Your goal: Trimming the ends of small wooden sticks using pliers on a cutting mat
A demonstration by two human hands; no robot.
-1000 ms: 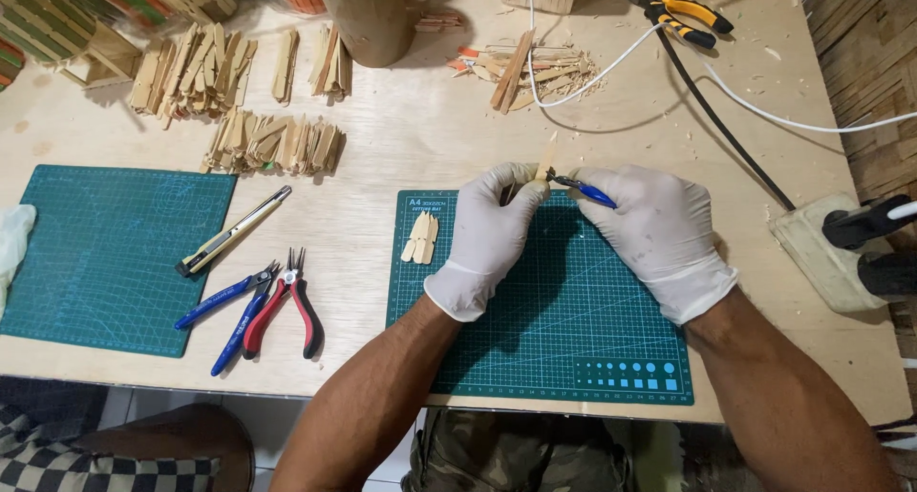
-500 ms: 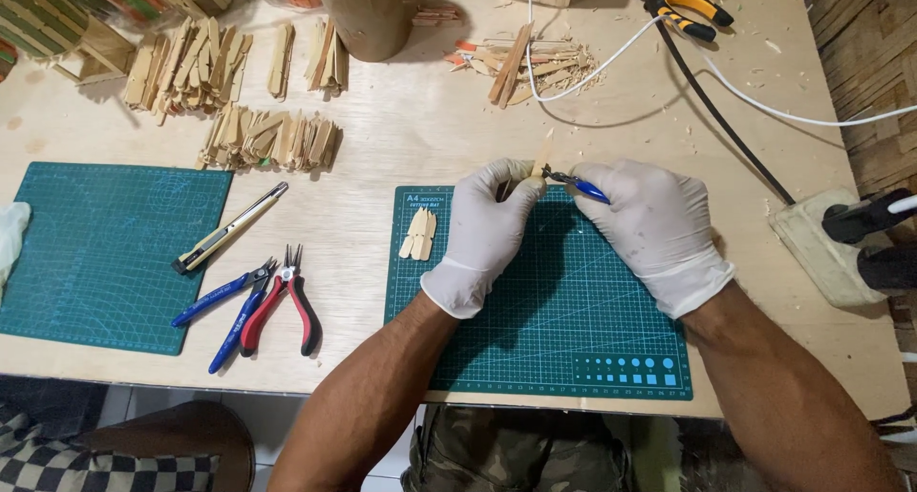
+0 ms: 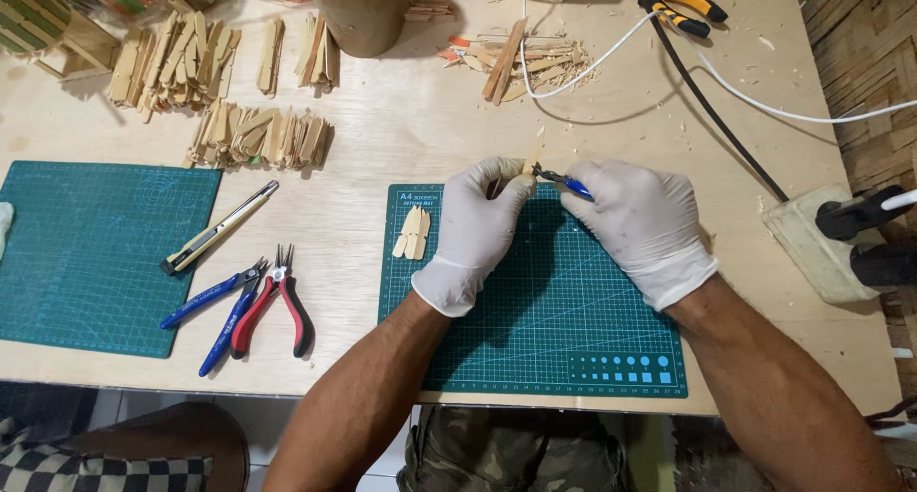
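Both hands wear white gloves over the green cutting mat. My left hand pinches a small pale wooden stick upright at the mat's far edge. My right hand grips blue-handled pliers, whose jaws bite the stick just below its top. A few cut wooden pieces lie on the mat left of my left hand.
Red-handled pliers, blue-handled pliers and a utility knife lie between the mats. A second green mat is at left. Stick piles, offcuts, cables and a power strip surround.
Both hands stay together at the mat's far edge; the pliers have closed in on the stick, and the hands shifted only slightly.
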